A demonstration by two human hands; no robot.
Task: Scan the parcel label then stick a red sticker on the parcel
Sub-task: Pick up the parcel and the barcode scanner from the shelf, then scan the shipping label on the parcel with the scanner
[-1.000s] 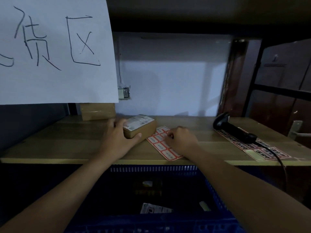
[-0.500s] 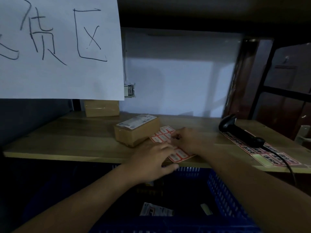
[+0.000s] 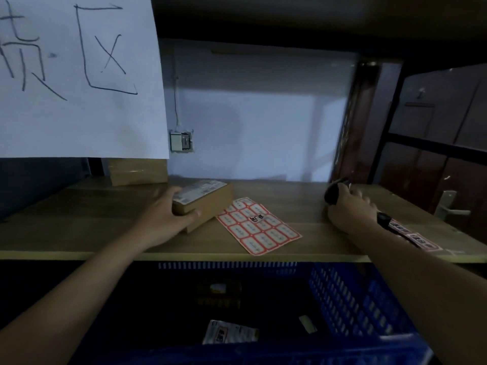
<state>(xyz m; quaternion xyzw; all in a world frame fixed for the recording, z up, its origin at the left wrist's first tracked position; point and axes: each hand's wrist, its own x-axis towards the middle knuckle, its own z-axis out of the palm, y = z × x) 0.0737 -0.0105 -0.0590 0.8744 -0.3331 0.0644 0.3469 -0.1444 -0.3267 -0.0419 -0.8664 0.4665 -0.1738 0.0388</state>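
Observation:
A small brown cardboard parcel (image 3: 210, 204) with a white label (image 3: 199, 191) on top lies on the wooden shelf (image 3: 79, 227). My left hand (image 3: 164, 216) grips its near-left end, thumb along the front side. A sheet of red-bordered stickers (image 3: 259, 225) lies flat just right of the parcel. Farther right, my right hand (image 3: 349, 209) closes around the black handheld scanner (image 3: 334, 192), whose head pokes out above my fingers and whose handle end shows by my wrist. The scanner still sits low on the shelf.
Another brown box (image 3: 137, 171) stands at the back left under a hanging white paper sign (image 3: 79, 75). Red label strips (image 3: 416, 237) lie at the shelf's right end. A blue plastic crate (image 3: 355, 299) sits below the shelf with small packets inside.
My left hand went from the sticker sheet back to the parcel and gripped it. My right hand left the sheet, swept right and closed on the scanner.

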